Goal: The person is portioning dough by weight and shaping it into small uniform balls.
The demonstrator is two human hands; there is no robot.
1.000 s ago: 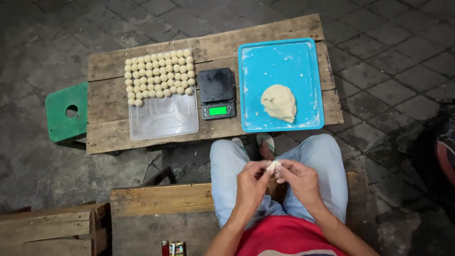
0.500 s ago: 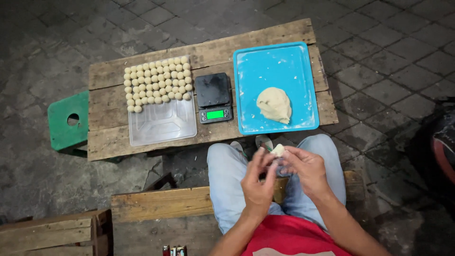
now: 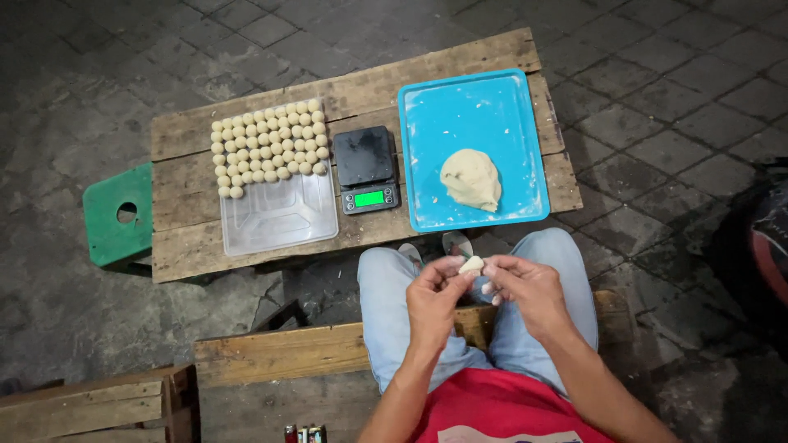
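A small pale piece of dough (image 3: 471, 264) is pinched between the fingertips of my left hand (image 3: 433, 297) and my right hand (image 3: 525, 285), held over my knees in front of a low wooden table (image 3: 189, 230). On the table's right a blue tray (image 3: 460, 111) carries a large lump of dough (image 3: 471, 179). A small black digital scale (image 3: 366, 168) with a lit green display stands in the middle. To its left a clear plastic tray (image 3: 279, 217) holds several rows of small dough balls (image 3: 268, 148) in its far half.
A green plastic stool (image 3: 115, 217) with a round hole stands left of the table. I sit on a wooden bench (image 3: 279, 353); another wooden piece (image 3: 90, 406) lies at lower left. A dark object (image 3: 763, 238) is at the right edge. The ground is dark paving stones.
My hands have kept working the small dough piece between the fingers, with only slight shifts in position. The view has shifted a little. Nothing on the table moved.
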